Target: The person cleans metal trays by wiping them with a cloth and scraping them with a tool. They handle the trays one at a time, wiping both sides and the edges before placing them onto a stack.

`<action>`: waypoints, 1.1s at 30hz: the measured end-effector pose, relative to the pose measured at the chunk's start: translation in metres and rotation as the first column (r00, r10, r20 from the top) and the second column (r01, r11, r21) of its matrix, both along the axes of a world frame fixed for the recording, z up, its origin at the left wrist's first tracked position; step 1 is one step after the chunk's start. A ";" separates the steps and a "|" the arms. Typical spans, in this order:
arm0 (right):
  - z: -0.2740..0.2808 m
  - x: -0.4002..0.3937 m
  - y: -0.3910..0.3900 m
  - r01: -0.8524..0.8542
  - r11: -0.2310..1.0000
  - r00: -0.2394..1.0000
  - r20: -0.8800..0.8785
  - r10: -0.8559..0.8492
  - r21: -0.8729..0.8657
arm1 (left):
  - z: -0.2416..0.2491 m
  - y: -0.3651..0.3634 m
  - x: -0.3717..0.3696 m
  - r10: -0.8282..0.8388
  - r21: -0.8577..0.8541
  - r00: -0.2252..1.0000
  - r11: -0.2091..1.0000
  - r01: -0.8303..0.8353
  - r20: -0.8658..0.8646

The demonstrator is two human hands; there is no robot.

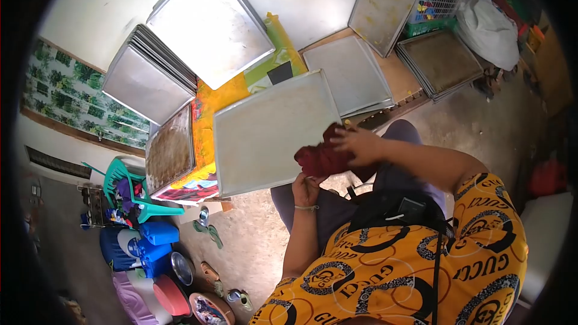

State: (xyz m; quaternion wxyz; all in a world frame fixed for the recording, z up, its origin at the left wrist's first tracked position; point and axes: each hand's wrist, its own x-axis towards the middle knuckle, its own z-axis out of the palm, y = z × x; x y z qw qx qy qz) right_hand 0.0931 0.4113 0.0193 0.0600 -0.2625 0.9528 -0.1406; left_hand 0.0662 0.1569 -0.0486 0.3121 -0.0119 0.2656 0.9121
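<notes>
Both hands, left (pixel 306 189) and right (pixel 359 146), grip closed on a red cloth (pixel 322 157) beside a tray (pixel 274 132)

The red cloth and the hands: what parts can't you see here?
- Head view: much of the red cloth is hidden under the right hand.
- Head view: the left hand has its fingertips tucked into the cloth, so its grip cannot be made out.
- Head view: the big tray has its near corner covered by the cloth.
- Head view: the basket holds things too small to name.
</notes>
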 end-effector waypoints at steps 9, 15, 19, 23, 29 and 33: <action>0.033 -0.160 0.024 0.547 0.837 0.837 -0.038 -0.546 0.024 | 0.005 0.003 0.002 -0.014 -0.108 0.998 0.994 0.020 0.054; 0.013 -0.178 -0.045 0.383 0.922 0.916 -0.151 -0.371 0.055 | 0.006 0.000 0.003 -0.008 -0.142 1.000 0.990 0.010 0.016; 0.011 -0.123 -0.082 0.016 0.999 0.995 -0.098 -0.021 -0.051 | -0.005 -0.003 0.003 0.068 -0.137 0.997 0.988 -0.070 -0.019; 0.016 -0.071 -0.057 -0.201 0.979 0.977 0.073 0.202 -0.015 | -0.012 -0.014 -0.001 -0.035 0.002 0.999 0.999 0.035 0.017; 0.015 -0.087 0.004 0.027 0.999 0.994 0.102 -0.031 0.043 | -0.004 -0.005 0.000 -0.030 -0.125 0.998 0.992 0.036 0.048; 0.022 -0.123 0.010 0.257 0.964 0.963 0.068 -0.261 0.062 | 0.006 0.000 -0.001 -0.035 -0.131 0.999 0.991 0.040 0.036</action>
